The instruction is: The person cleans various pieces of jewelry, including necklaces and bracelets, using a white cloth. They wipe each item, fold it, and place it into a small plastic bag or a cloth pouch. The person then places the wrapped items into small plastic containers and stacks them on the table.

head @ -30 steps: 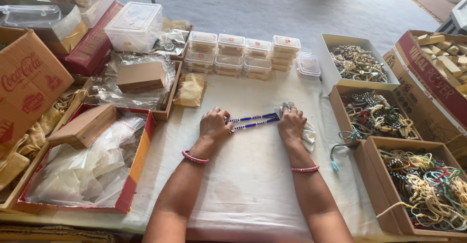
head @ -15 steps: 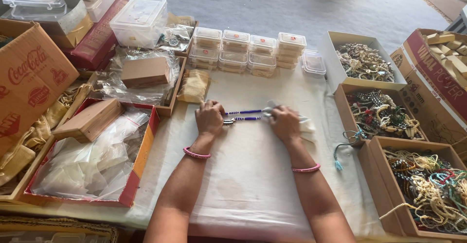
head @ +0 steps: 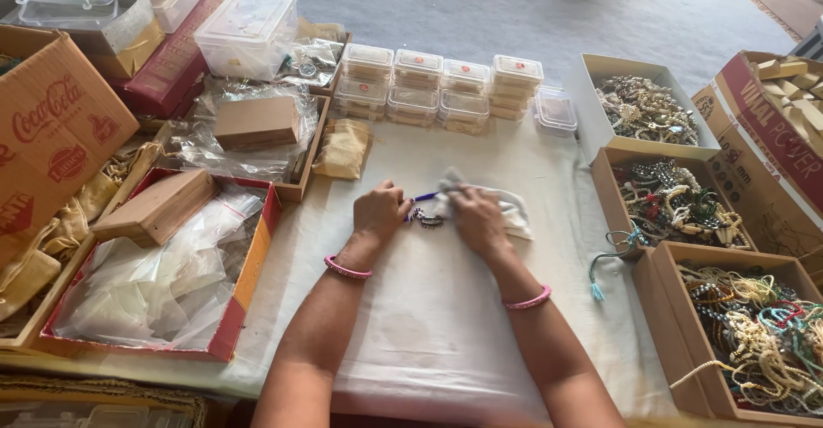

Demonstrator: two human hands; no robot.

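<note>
My left hand (head: pixel 380 211) and my right hand (head: pixel 477 216) are close together over the white-covered table (head: pixel 429 325). Between them lies a blue and white beaded bracelet (head: pixel 425 214), bunched up, with one end pinched in my left fingers. My right hand grips the other end and presses on a white cloth (head: pixel 514 209) that lies under and beside it. Each wrist wears a pink bangle.
Cardboard boxes of beaded jewellery (head: pixel 681 201) line the right side. Stacked small clear plastic boxes (head: pixel 437 89) stand at the back. A red-edged tray of clear plastic bags (head: pixel 163 274) and brown boxes sits at the left, a small tan pouch (head: pixel 345 148) behind my hands.
My hands have come together. The bracelet was stretched straight between them and is now slack and bunched. The camera has tilted slightly.
</note>
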